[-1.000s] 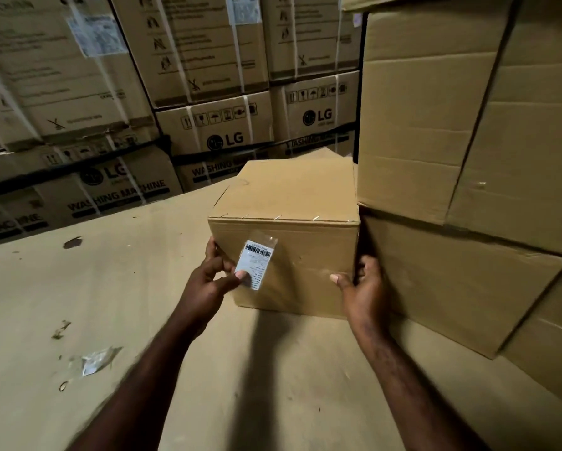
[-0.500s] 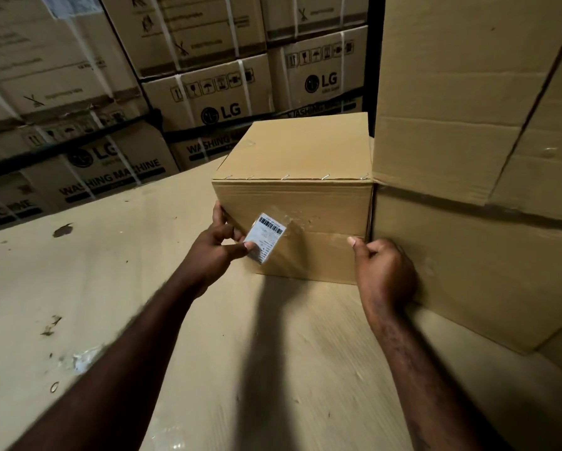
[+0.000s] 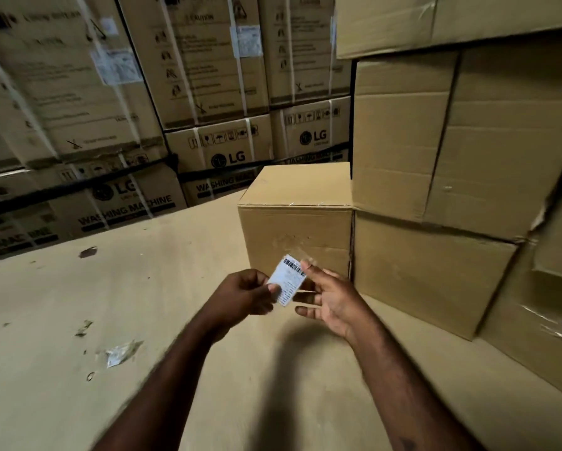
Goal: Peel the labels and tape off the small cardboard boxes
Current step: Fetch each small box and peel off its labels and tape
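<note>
The left hand (image 3: pixel 240 292) pinches the label (image 3: pixel 287 281) by its lower edge. The right hand (image 3: pixel 333 297), fingers loosely spread, touches the top corner; whether it grips I cannot tell. The label hangs free just in front of the small box (image 3: pixel 296 229). The adhesive side could fold onto the fingers, and a glossy patch on the box face may be tape left behind

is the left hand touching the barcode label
Touching. The head view shows the left hand pinching the barcode label at its lower left corner.
</note>
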`<state>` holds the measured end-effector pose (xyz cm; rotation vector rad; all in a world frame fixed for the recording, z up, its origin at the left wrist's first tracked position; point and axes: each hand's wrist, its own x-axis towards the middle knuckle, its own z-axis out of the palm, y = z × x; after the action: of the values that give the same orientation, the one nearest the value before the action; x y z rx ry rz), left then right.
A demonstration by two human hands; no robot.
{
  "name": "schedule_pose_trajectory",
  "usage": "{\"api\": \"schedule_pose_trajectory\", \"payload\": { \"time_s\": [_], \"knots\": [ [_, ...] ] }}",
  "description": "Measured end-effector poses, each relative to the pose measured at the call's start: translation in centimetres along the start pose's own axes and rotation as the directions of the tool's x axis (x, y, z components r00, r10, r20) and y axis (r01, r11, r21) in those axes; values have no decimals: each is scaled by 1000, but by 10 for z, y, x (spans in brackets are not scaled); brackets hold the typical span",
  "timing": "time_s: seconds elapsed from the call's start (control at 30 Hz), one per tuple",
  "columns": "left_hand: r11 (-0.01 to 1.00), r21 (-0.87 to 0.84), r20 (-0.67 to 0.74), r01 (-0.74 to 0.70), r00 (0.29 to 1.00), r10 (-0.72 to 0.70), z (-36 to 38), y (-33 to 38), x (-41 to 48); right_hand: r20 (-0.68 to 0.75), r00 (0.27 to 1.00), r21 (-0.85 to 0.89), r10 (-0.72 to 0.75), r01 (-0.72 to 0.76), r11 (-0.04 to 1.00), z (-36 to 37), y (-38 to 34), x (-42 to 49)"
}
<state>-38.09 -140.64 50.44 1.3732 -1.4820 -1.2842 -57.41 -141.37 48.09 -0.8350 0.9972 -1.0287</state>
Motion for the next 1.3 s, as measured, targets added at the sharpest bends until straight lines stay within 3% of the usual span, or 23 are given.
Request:
{"api": "schedule_pose_trajectory", "payload": {
  "time_s": [0.2,0.37,0.53,0.77,1.13,1.3],
  "knots": [
    [996,-76,106,-37,993,45,21,-2,-86,-52,997,39,-55,57,998,2,14,-97],
    [987,-149,172,-59,982,84,50,-14,-152,-168,982,-45,-86,79,996,-11,37,-185],
    [986,-165,284,21,958,27,104,-34,-201,-288,951,-134,-115,79,988,-39,64,-278],
    [998,-31,553,61,833,-34,211,-45,-246,-506,858,-127,-84,22,992,-113,101,-387],
    [973,35,698,229,691,-188,415,-54,-254,-541,831,53,134,-125,991,-279,151,-496],
    [909,104,717,402,603,-349,550,-80,-262,-641,722,261,259,-112,959,-380,193,-549]
  ]
}}
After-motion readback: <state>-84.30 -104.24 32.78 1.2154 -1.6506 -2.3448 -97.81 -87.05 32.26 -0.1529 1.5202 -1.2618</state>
